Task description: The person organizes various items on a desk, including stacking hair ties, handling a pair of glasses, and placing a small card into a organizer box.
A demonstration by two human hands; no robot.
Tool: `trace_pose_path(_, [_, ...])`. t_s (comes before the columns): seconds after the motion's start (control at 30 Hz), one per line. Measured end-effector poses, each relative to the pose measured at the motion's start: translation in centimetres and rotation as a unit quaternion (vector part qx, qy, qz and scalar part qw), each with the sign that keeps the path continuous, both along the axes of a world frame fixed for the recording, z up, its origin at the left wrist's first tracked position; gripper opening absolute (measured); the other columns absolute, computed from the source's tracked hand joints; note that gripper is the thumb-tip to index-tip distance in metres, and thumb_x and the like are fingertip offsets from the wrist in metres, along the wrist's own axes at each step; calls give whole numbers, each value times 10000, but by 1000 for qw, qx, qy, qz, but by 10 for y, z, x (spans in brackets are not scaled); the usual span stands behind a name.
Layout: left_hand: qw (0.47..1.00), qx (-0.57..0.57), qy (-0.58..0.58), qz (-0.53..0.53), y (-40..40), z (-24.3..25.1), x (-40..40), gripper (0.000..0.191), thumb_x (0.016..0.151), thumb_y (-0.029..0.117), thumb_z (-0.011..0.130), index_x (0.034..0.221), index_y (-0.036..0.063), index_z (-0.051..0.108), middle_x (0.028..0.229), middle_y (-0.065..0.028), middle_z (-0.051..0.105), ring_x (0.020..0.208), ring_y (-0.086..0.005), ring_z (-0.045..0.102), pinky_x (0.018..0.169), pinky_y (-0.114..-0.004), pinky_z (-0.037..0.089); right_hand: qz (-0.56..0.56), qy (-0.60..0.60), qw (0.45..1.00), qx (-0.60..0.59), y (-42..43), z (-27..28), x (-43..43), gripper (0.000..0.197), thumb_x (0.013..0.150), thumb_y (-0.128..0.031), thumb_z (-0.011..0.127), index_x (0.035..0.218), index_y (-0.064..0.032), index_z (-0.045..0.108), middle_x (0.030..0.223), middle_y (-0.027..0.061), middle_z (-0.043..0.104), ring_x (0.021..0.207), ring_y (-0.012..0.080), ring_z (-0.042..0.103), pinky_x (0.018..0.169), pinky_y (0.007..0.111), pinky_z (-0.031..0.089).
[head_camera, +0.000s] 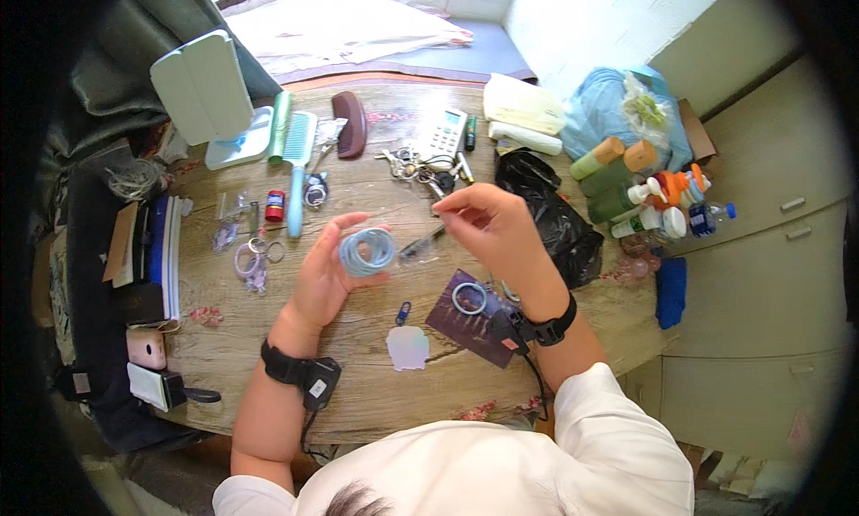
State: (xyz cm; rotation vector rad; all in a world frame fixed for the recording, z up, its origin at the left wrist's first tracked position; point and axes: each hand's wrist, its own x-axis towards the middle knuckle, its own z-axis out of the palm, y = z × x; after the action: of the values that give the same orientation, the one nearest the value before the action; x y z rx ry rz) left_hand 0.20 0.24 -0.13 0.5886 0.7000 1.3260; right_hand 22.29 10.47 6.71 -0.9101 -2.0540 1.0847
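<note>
My left hand (329,268) holds a bundle of light blue hair ties (367,251) between its thumb and fingers. To its right, my right hand (486,221) is raised above the wooden table, its thumb and fingertips close together; whether something thin is between them I cannot tell. A small clear bag with a dark item (419,251) lies between the hands. Below my right hand, a single light blue ring (469,298) rests on a dark printed card (456,321). Nearer me are a small blue clip (403,313) and a pale, iridescent cut-out shape (408,348).
Keys (408,164), a white remote control (446,134), a brown comb (350,127) and a blue comb (297,160) lie farther back. A black plastic bag (564,227) and several bottles (611,201) are at the right. Books (158,254) and a phone (145,348) line the left.
</note>
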Motion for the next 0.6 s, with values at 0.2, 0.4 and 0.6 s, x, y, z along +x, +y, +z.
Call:
trace_pose_path(0.2, [1000,-4,19,23,1,-3,3,441,1012,413,337,1316,102,407,1283,-182,546,1110,-248,601,808,-405,583,-96,-217,971,-31,4,12,75,219,773,-182,712,924,-23,699,825,109,679,684,204,644,653,306,510])
trace_pose_path(0.4, [999,-4,28,24,0,-3,1,442,1010,413,341,1316,101,408,1284,-180,545,1106,-257,602,795,-399,583,-107,-440,889,-67,-10,0,136,248,784,-225,686,974,-69,719,850,128,691,767,258,657,691,355,518])
trace_pose_path(0.6, [999,-3,26,22,0,-6,0,427,1014,403,337,1315,109,410,1292,-184,539,1113,-264,599,794,-396,583,-164,-434,885,-38,-28,-11,152,356,799,-234,686,1127,-98,670,815,98,663,750,267,633,682,386,508])
